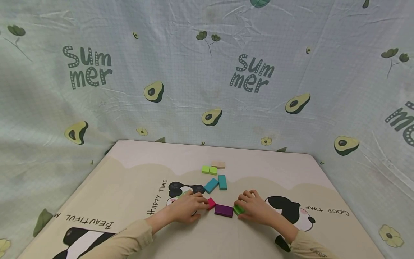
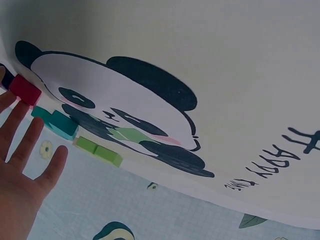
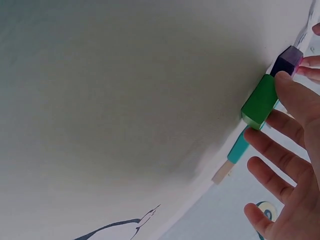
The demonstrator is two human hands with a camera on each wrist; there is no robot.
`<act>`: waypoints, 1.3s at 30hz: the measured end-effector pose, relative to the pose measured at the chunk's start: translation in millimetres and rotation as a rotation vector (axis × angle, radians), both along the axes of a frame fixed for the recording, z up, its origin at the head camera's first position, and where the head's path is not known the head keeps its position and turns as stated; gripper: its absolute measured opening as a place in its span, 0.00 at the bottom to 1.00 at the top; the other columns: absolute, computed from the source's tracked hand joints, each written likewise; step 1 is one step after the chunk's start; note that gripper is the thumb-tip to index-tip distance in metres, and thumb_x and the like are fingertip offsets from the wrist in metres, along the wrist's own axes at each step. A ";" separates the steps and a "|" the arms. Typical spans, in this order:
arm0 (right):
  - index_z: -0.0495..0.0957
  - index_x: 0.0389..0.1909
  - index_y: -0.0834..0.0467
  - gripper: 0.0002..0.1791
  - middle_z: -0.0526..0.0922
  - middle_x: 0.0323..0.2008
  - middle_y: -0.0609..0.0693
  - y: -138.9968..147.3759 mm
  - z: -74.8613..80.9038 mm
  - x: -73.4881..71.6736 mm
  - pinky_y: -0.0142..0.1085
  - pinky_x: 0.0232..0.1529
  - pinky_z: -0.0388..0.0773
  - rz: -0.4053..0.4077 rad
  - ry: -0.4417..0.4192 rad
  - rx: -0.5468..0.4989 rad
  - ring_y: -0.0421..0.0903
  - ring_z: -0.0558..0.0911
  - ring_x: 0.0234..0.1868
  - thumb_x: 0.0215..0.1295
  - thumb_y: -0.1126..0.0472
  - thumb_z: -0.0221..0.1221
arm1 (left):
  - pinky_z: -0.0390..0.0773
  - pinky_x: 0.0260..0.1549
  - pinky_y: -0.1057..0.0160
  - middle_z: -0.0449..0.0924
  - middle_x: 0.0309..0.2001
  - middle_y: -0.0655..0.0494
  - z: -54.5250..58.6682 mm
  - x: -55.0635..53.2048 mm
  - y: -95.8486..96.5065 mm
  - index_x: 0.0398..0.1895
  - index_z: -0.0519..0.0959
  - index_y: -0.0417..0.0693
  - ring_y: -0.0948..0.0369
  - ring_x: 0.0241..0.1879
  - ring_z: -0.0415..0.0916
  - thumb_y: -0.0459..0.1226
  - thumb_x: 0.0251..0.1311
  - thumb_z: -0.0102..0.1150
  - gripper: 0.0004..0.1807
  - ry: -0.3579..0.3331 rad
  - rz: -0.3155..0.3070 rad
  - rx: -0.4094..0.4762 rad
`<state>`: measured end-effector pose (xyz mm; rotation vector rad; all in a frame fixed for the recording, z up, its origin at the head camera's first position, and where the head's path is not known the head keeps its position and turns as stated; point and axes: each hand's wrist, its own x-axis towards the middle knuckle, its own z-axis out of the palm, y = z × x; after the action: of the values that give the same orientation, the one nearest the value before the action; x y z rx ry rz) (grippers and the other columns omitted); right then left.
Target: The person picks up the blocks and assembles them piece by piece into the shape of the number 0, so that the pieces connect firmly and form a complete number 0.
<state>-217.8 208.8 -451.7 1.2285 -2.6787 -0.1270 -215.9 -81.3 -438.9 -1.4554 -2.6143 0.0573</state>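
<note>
Green block (image 3: 260,100) sits in right grip (image 1: 254,208), pink block (image 2: 25,90) in left grip (image 1: 187,208).

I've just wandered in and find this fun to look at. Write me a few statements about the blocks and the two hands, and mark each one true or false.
1. The purple block lies between the pink block and the green block. True.
2. A teal block lies farther off than the purple block. True.
3. The right hand holds a teal block. False: it holds the green block.
4. The left hand touches the pink block. True.
5. The farthest block is purple. False: it is the tan block.
</note>
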 end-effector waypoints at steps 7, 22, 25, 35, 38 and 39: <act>0.74 0.44 0.48 0.22 0.76 0.40 0.44 0.4 -1.4 -0.1 0.46 0.48 0.64 0.003 0.005 -0.012 0.44 0.69 0.45 0.51 0.41 0.58 | 0.67 0.41 0.64 0.76 0.49 0.65 0.5 0.6 -0.1 0.51 0.75 0.59 0.64 0.49 0.68 0.44 0.54 0.56 0.19 0.018 -0.004 -0.004; 0.75 0.36 0.45 0.12 0.77 0.36 0.40 6.6 -2.8 2.9 0.43 0.44 0.64 0.086 0.140 -0.057 0.41 0.69 0.40 0.49 0.50 0.62 | 0.68 0.43 0.61 0.76 0.50 0.64 -1.4 0.9 -0.9 0.52 0.75 0.59 0.64 0.50 0.68 0.44 0.54 0.55 0.19 0.008 0.002 -0.005; 0.76 0.35 0.45 0.11 0.77 0.36 0.39 5.9 -1.6 3.5 0.43 0.44 0.64 0.087 0.137 -0.044 0.41 0.68 0.40 0.49 0.52 0.63 | 0.68 0.43 0.60 0.76 0.50 0.64 -1.6 0.9 -0.8 0.52 0.74 0.59 0.64 0.50 0.68 0.44 0.54 0.55 0.20 0.006 0.000 -0.004; 0.78 0.30 0.47 0.08 0.79 0.31 0.38 0.2 -1.7 2.2 0.42 0.43 0.64 0.154 0.187 -0.101 0.40 0.69 0.37 0.46 0.55 0.65 | 0.69 0.46 0.56 0.75 0.51 0.64 -1.6 1.7 -0.9 0.53 0.74 0.59 0.63 0.50 0.68 0.44 0.54 0.55 0.20 0.004 -0.001 -0.002; 0.78 0.29 0.47 0.08 0.79 0.30 0.37 -0.8 -2.7 2.0 0.41 0.43 0.64 0.159 0.199 -0.113 0.39 0.68 0.37 0.46 0.53 0.65 | 0.69 0.47 0.55 0.75 0.51 0.64 -1.3 2.3 -1.3 0.53 0.74 0.58 0.63 0.51 0.68 0.44 0.54 0.55 0.20 -0.005 0.003 -0.004; 0.78 0.29 0.47 0.08 0.79 0.29 0.37 -1.1 -2.8 2.2 0.41 0.43 0.64 0.157 0.199 -0.113 0.39 0.68 0.37 0.46 0.53 0.65 | 0.69 0.48 0.54 0.75 0.51 0.64 -1.2 2.4 -1.4 0.53 0.74 0.58 0.63 0.51 0.68 0.44 0.54 0.55 0.21 -0.008 0.004 -0.004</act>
<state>-215.6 207.7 -454.5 1.3108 -2.3779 -0.0695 -213.6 -82.7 -440.1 -1.4548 -2.6247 0.0576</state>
